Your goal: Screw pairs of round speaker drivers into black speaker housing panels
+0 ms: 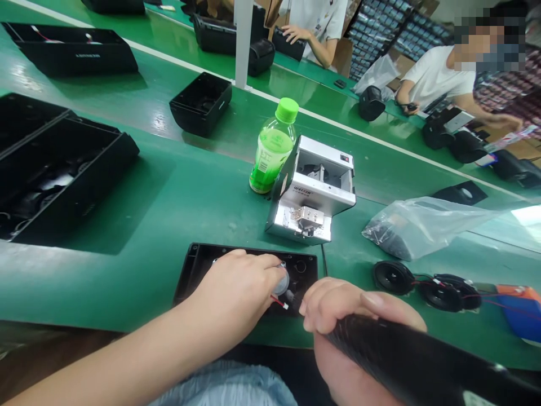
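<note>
In front of me on the green bench lies a black speaker housing (pixel 310 265), open side up. My left hand (pixel 240 287) reaches into it, fingers curled down on a speaker driver (pixel 280 282) whose round grey back shows beside the fingertips. From under that hand pokes a short red wire with a white plug (pixel 285 306). My right hand (pixel 338 316) is wrapped around a thick black electric screwdriver (pixel 406 352), which slants toward the housing. Its tip is hidden behind my fingers.
Beyond the housing stand a silver WEIXIN machine (pixel 310 192) and a green-capped bottle (pixel 273 149). Loose speakers (pixel 393 277) and a plastic bag (pixel 422 223) lie to the right. Black housings (pixel 105 152) sit at left and on the far belt. Two people work across the line.
</note>
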